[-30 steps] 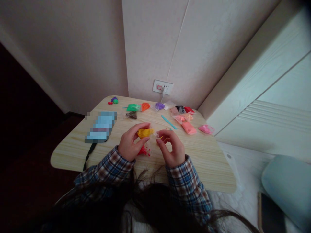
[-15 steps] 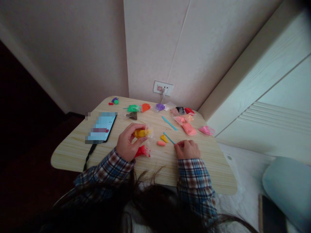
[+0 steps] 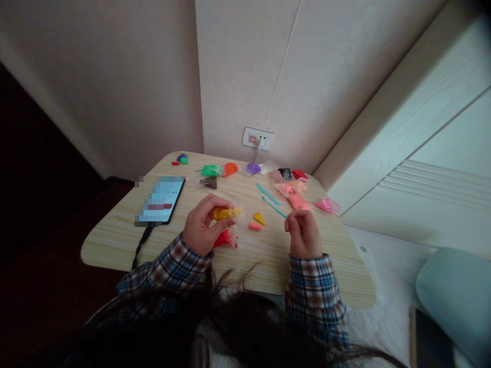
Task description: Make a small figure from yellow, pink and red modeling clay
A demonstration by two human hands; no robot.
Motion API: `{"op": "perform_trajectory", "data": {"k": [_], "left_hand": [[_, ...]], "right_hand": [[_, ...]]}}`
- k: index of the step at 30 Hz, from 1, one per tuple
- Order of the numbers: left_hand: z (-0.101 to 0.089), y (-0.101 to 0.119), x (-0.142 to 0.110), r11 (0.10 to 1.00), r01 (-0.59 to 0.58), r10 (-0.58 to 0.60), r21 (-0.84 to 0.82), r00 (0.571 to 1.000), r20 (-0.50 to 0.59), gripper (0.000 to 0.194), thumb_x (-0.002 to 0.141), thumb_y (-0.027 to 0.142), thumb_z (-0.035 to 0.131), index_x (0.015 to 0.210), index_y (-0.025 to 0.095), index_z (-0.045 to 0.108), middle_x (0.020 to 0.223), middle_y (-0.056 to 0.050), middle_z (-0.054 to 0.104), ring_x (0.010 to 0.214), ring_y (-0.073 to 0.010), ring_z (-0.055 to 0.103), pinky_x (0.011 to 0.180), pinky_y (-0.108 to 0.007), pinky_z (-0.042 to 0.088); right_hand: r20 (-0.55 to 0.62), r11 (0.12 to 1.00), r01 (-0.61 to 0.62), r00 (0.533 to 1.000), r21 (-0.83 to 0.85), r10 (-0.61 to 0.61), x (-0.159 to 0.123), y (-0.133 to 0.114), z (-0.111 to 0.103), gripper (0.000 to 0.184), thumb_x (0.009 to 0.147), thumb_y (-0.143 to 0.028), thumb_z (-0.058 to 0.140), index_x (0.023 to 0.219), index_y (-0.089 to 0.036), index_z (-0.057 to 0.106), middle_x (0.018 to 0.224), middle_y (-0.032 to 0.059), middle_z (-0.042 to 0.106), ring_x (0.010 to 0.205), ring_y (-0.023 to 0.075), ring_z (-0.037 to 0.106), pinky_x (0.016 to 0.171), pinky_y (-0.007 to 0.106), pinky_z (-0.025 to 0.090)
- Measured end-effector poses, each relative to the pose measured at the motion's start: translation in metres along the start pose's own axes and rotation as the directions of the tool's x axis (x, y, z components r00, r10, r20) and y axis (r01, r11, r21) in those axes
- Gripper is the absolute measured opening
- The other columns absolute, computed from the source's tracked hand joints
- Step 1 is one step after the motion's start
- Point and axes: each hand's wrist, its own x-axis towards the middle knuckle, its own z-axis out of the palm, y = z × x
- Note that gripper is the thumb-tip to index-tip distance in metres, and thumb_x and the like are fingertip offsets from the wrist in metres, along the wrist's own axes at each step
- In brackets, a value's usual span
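Between thumb and fingers, my left hand (image 3: pixel 202 227) grips a clear bag of yellow clay (image 3: pixel 222 213). Just below it on the table lies a bag of red clay (image 3: pixel 224 238). My right hand (image 3: pixel 305 232) is closed on the end of a thin blue modelling tool (image 3: pixel 275 207), whose tip points up and left. A small yellow clay piece (image 3: pixel 260 219) and a short orange-pink clay roll (image 3: pixel 255 226) lie between my hands. A second blue modelling tool (image 3: pixel 267 193), flat like a knife, rests behind the held one.
Bags of green clay (image 3: pixel 211 170), purple clay (image 3: pixel 253 168) and pink clay (image 3: pixel 327 205) are among several along the back and right of the wooden table (image 3: pixel 111 240). A phone (image 3: pixel 161 201) with a dark strap lies at left. Behind is a wall socket (image 3: pixel 258 138).
My right hand has moved right and slightly up with the thin blue tool, drawing it away from the yellow clay piece. My left hand stays with the yellow bag.
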Motion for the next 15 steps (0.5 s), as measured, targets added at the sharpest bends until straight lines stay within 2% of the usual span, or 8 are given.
{"op": "perform_trajectory", "data": {"k": [2,6,11,15], "left_hand": [[0.0,0.0,0.0,1.0,-0.008,0.008,0.013,1.0,-0.005,0.02,0.063,0.023,0.076,0.076,0.015,0.064,0.073,-0.002,0.057,0.068,-0.0131,0.055,0.062,-0.023,0.048],[0.0,0.001,0.001,1.0,-0.001,0.001,0.028,1.0,-0.021,0.019,0.061,0.022,0.076,0.074,0.015,0.065,0.07,-0.001,0.058,0.067,-0.0124,0.056,0.061,-0.022,0.048],[0.001,0.001,0.0,1.0,-0.003,0.003,0.015,1.0,-0.029,0.017,0.062,0.024,0.076,0.072,0.015,0.065,0.07,-0.002,0.06,0.066,-0.0128,0.058,0.06,-0.022,0.048],[-0.001,-0.002,-0.001,0.997,-0.055,0.056,0.061,0.998,-0.014,0.013,0.065,0.023,0.073,0.074,0.016,0.065,0.072,-0.002,0.062,0.068,-0.0133,0.058,0.062,-0.023,0.048]], "right_hand": [[0.02,0.989,0.038,0.999,0.14,-0.041,-0.001,-0.009,0.003,0.008,0.086,-0.026,0.042,0.084,-0.02,0.047,0.057,-0.0053,0.044,0.051,0.0102,0.044,0.051,0.024,0.033],[0.052,0.939,0.093,0.992,0.33,-0.116,-0.001,-0.02,0.001,0.01,0.087,-0.027,0.046,0.088,-0.019,0.053,0.057,-0.0045,0.047,0.052,0.0094,0.045,0.049,0.023,0.033],[0.12,0.915,0.166,0.967,0.368,-0.223,0.001,-0.02,-0.004,0.012,0.088,-0.027,0.049,0.085,-0.019,0.058,0.054,-0.0042,0.049,0.049,0.0088,0.047,0.045,0.022,0.033],[0.125,0.926,0.097,0.98,0.366,-0.152,-0.003,-0.027,0.0,0.016,0.087,-0.029,0.049,0.082,-0.018,0.059,0.053,-0.0048,0.045,0.048,0.0083,0.043,0.044,0.022,0.032]]}}
